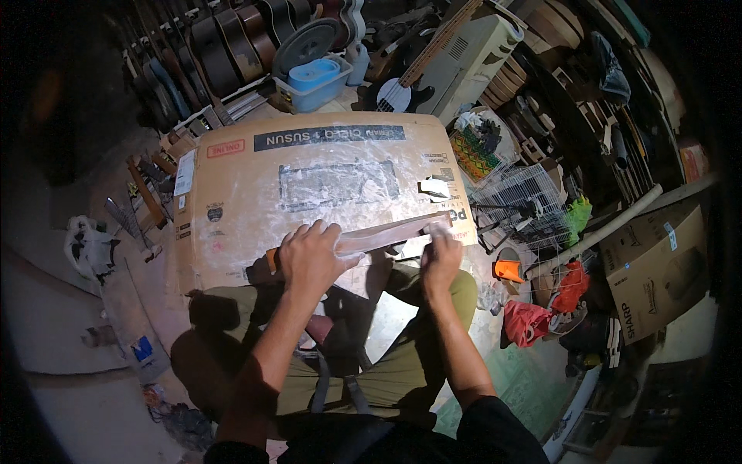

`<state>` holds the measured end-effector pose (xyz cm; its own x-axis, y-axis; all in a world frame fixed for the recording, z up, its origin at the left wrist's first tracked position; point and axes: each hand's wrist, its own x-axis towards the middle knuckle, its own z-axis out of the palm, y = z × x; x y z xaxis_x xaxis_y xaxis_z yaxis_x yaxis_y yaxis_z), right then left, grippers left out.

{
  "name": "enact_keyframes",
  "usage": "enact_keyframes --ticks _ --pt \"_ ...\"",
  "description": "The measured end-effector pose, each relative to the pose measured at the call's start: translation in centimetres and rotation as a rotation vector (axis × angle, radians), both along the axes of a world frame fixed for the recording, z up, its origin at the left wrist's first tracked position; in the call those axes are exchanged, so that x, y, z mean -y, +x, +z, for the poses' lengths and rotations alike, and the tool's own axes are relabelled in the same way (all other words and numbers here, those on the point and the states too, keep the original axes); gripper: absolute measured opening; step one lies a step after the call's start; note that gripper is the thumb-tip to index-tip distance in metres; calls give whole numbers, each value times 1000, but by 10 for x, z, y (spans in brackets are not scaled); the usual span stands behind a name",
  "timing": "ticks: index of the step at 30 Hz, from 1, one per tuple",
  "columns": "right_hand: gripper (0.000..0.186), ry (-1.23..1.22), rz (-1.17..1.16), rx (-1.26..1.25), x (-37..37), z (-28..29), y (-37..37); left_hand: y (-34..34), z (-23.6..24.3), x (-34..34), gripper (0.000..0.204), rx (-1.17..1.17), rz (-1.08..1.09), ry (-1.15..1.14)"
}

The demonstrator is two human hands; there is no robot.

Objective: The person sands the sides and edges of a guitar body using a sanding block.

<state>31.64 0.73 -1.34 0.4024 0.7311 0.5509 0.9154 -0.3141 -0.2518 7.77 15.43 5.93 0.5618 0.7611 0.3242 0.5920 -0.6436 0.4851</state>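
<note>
A long, narrow piece of wood (pixel 382 235), pale brown and flat-sided, lies across in front of me above the near edge of a flattened cardboard sheet (pixel 332 143). My left hand (pixel 311 254) wraps round its left part, fingers over the top. Beside that hand's outer edge shows a small orange bit (pixel 271 260); its kind is hidden. At the wood's right end my right hand (pixel 440 261) is closed, fingers bent at the edge. Whether a small thing sits in its fingers cannot be made out. A white scrap (pixel 435 189) lies on the cardboard beyond the right hand.
Guitar bodies (pixel 220 46) stand in a row at the far left. A blue tub (pixel 315 81) sits behind the cardboard. To the right are a white wire rack (pixel 533 203), an orange cup-like thing (pixel 508 267), red cloth (pixel 533 319) and a cardboard box (pixel 657 271). A pole (pixel 599 230) slants there.
</note>
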Motion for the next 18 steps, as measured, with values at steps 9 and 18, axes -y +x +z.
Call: enact_keyframes --ticks 9,18 --pt "51 -67 48 82 8 -6 -14 -2 1 12 45 -33 10 -7" --pt "43 100 -74 55 3 -3 2 -3 1 26 47 -51 19 14"
